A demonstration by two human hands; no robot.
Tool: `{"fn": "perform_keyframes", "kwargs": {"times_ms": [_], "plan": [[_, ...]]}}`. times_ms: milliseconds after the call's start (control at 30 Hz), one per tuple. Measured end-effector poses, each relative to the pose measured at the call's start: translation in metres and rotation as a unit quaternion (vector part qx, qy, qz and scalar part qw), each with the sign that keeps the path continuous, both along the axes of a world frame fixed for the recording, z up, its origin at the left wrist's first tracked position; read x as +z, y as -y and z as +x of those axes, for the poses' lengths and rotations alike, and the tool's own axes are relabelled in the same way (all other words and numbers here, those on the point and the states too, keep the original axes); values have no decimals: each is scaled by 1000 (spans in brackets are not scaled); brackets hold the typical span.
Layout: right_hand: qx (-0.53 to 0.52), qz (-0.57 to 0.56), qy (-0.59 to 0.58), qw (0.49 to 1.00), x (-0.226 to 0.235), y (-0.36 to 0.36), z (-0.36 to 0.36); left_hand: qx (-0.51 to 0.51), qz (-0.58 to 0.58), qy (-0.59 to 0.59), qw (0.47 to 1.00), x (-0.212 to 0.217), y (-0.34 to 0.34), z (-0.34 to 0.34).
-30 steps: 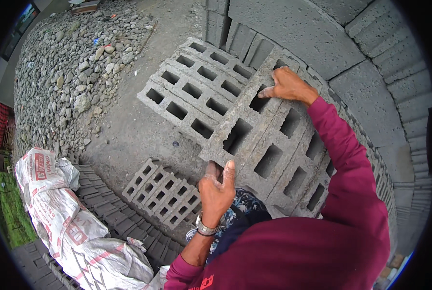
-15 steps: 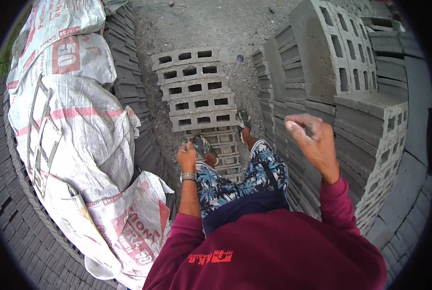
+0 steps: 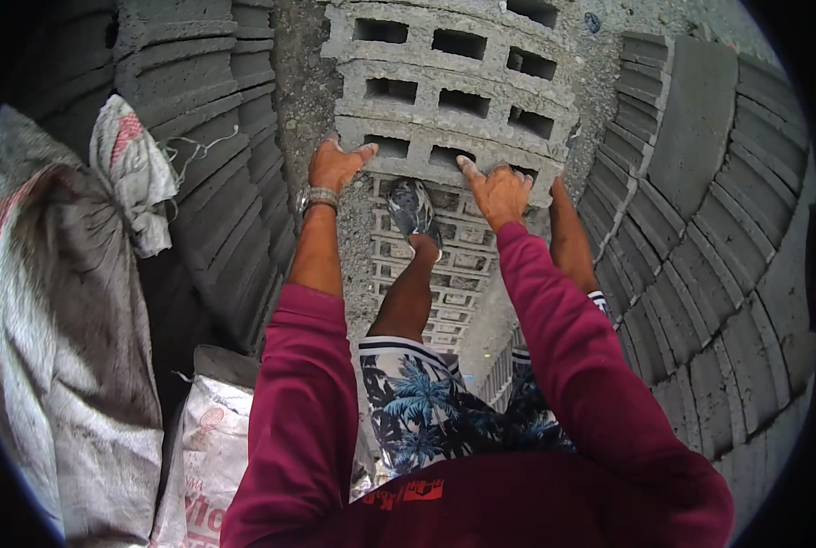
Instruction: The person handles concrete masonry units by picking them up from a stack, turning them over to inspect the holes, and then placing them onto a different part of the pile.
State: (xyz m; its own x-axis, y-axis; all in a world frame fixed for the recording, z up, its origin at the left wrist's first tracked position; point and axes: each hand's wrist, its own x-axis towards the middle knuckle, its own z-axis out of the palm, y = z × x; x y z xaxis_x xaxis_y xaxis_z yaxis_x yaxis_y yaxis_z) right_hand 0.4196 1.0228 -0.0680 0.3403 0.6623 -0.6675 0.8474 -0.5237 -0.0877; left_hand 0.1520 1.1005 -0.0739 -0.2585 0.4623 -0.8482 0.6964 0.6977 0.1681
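My left hand (image 3: 336,166) is closed on the left end of the nearest grey concrete hollow block (image 3: 418,155), its thumb by the left hole. My right hand (image 3: 501,190) grips the same block toward its right end, thumb at the middle hole and fingers bent at the right one. The block's three holes face up at me. Directly beyond it, more hollow blocks (image 3: 426,73) lie in rows, pressed close together. The undersides of my fingers are hidden.
Stacked blocks rise like walls on the left (image 3: 211,173) and right (image 3: 700,237). White woven sacks (image 3: 52,347) drape at the left. My shoe (image 3: 412,208) is just below the held block, beside a lower row of blocks (image 3: 435,265). Gravel (image 3: 300,82) shows between the stacks.
I have bent down closer to the block row. Both hands, empty and raised before, have come forward and taken hold of the nearest block.
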Motion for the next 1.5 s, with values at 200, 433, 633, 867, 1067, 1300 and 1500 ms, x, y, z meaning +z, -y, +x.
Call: {"fn": "perform_keyframes", "kwargs": {"times_ms": [200, 433, 633, 867, 1067, 1300, 1500], "plan": [[-89, 22, 14, 996, -21, 7, 13, 39, 44, 28, 998, -35, 13, 23], [-85, -63, -93, 990, 43, 11, 40, 23, 73, -110, 991, 74, 76, 36], [5, -55, -165, 985, 207, -3, 46, 127, 148, -123, 973, 261, 102, 51], [165, 106, -164, 967, 465, -72, 90, 264, 304, 0, 915, 485, 90, 98], [176, 333, -93, 922, 632, -119, 188, 199, 400, 99, 889, 608, 46, 183], [139, 406, 39, 903, 745, -121, 356, 30, 417, 276, 866, 672, -17, 332], [17, 376, 86, 923, 746, -91, 499, -94, 358, 294, 881, 678, -45, 462]]}}
